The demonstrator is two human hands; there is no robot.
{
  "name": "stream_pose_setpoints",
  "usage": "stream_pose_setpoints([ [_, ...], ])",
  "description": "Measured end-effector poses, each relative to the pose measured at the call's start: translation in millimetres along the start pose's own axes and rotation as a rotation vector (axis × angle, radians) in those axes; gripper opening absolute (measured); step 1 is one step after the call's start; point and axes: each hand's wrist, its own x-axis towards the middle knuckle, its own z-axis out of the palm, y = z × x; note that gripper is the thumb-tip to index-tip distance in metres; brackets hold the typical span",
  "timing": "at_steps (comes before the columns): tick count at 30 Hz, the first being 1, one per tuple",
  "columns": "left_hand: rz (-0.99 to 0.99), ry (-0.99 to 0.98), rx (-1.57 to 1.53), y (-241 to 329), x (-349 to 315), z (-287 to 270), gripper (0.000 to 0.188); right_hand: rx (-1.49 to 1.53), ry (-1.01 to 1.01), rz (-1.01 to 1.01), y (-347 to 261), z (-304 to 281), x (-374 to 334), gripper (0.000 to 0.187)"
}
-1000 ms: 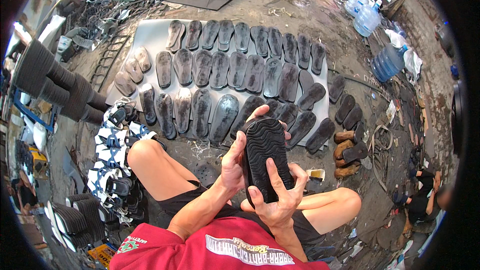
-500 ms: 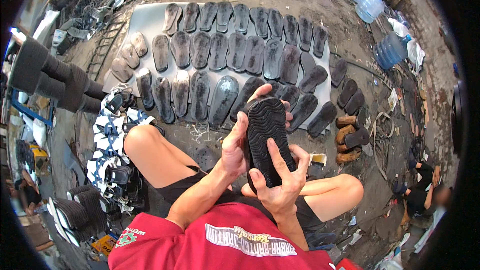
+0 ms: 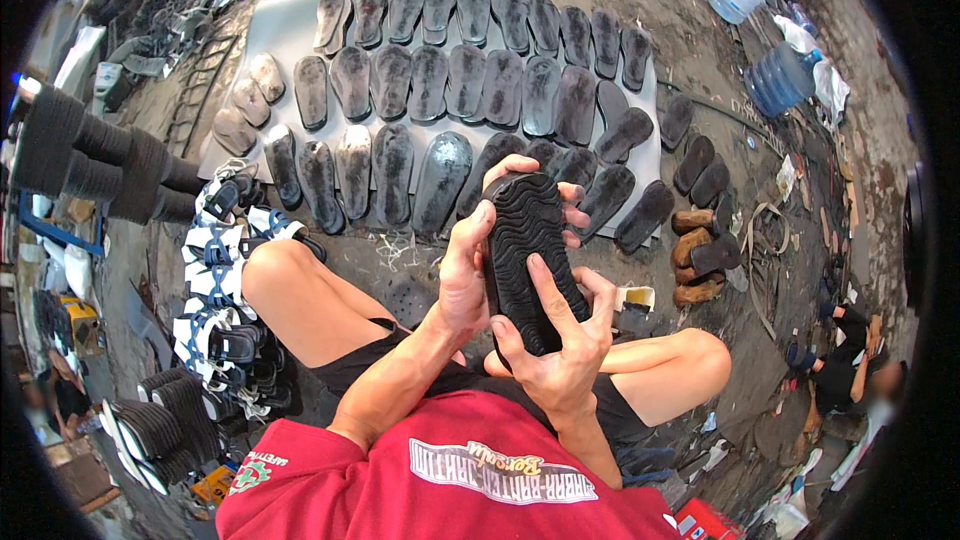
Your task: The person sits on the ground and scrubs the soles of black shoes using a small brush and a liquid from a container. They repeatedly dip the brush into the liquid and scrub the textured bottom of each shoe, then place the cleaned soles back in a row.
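Note:
Above my lap I hold a black sandal sole (image 3: 527,220), its wavy tread facing up and its toe end pointing away from me. My left hand (image 3: 466,270) is wrapped round it from the left and underneath, with the thumb along the left edge and fingertips showing past the far right edge. Against the lower half rests my right hand (image 3: 562,350), its index finger laid on the tread, the thumb at the lower left edge and the other fingers curled at the right side. Whether an upper or strap is on the underside is hidden.
Rows of dark soles (image 3: 428,85) lie on a grey sheet (image 3: 275,30) ahead. White and blue sandals (image 3: 212,280) are piled by my left knee. Brown wooden blocks (image 3: 697,258) and loose soles sit at right. Blue water jugs (image 3: 780,80) stand farther off; another person (image 3: 845,370) is far right.
The view has shifted slightly, so the rows of soles sit higher in it. Both hands keep hold of the sandal sole, with the right index finger a little higher on the tread.

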Motion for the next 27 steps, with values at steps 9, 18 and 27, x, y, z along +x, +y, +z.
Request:
stream_pose_setpoints([
  [9,-0.054,0.108,-0.038,8.0,12.7,2.5,0.048,-0.011,-0.111,0.033,5.7,-13.5,12.2,0.083],
  [18,0.135,0.032,-0.053,26.1,17.1,-4.5,0.06,0.51,-0.207,0.609,38.6,-50.1,9.4,0.08],
  [27,0.416,-0.084,0.116,32.4,15.8,-9.8,0.073,1.103,0.123,0.729,78.9,-28.2,-21.0,0.035],
])
